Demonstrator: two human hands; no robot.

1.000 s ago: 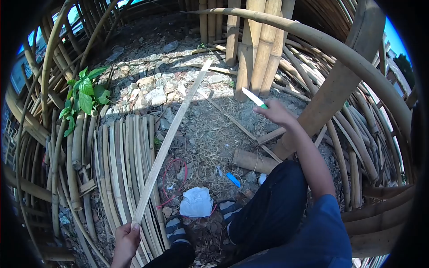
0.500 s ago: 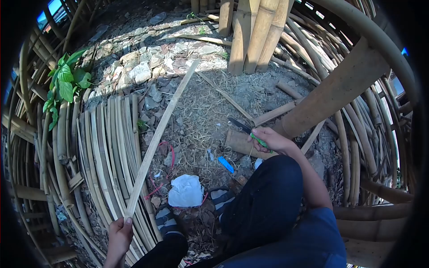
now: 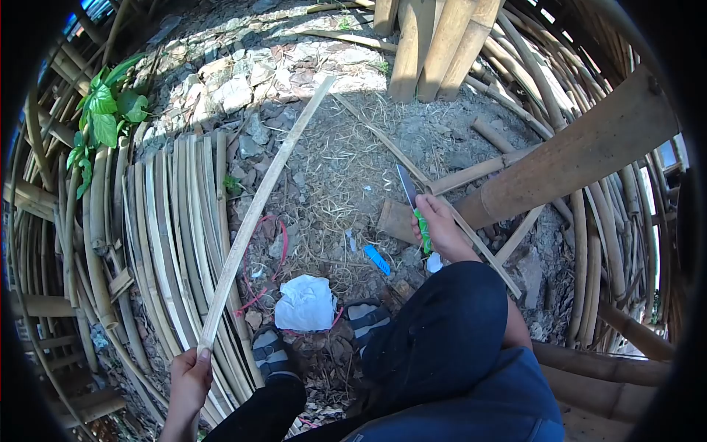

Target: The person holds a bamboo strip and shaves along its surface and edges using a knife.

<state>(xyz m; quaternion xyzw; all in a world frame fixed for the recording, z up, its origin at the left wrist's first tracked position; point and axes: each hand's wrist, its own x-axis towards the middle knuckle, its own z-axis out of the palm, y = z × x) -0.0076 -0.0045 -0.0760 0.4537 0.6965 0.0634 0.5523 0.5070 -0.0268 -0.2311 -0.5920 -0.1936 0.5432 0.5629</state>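
Observation:
My left hand pinches the lower end of a long, flat bamboo strip, which slants up and to the right over the ground. Under its lower part lies a row of split bamboo strips. At the right, my right hand is closed round the green handle of a knife, its blade pointing up and slightly left, beside my raised knee. The blade is apart from the strip in my left hand. Just behind the knife is a short piece of bamboo.
A thick bamboo pole slants across the right. Upright bamboo posts stand at the top. A white cloth-like piece, pink string and a blue object lie near my feet. A leafy plant grows at the left.
My right hand has come down from beside the upright posts with the knife, whose blade now points more upward. My left hand still holds the strip. The camera view has tilted further down.

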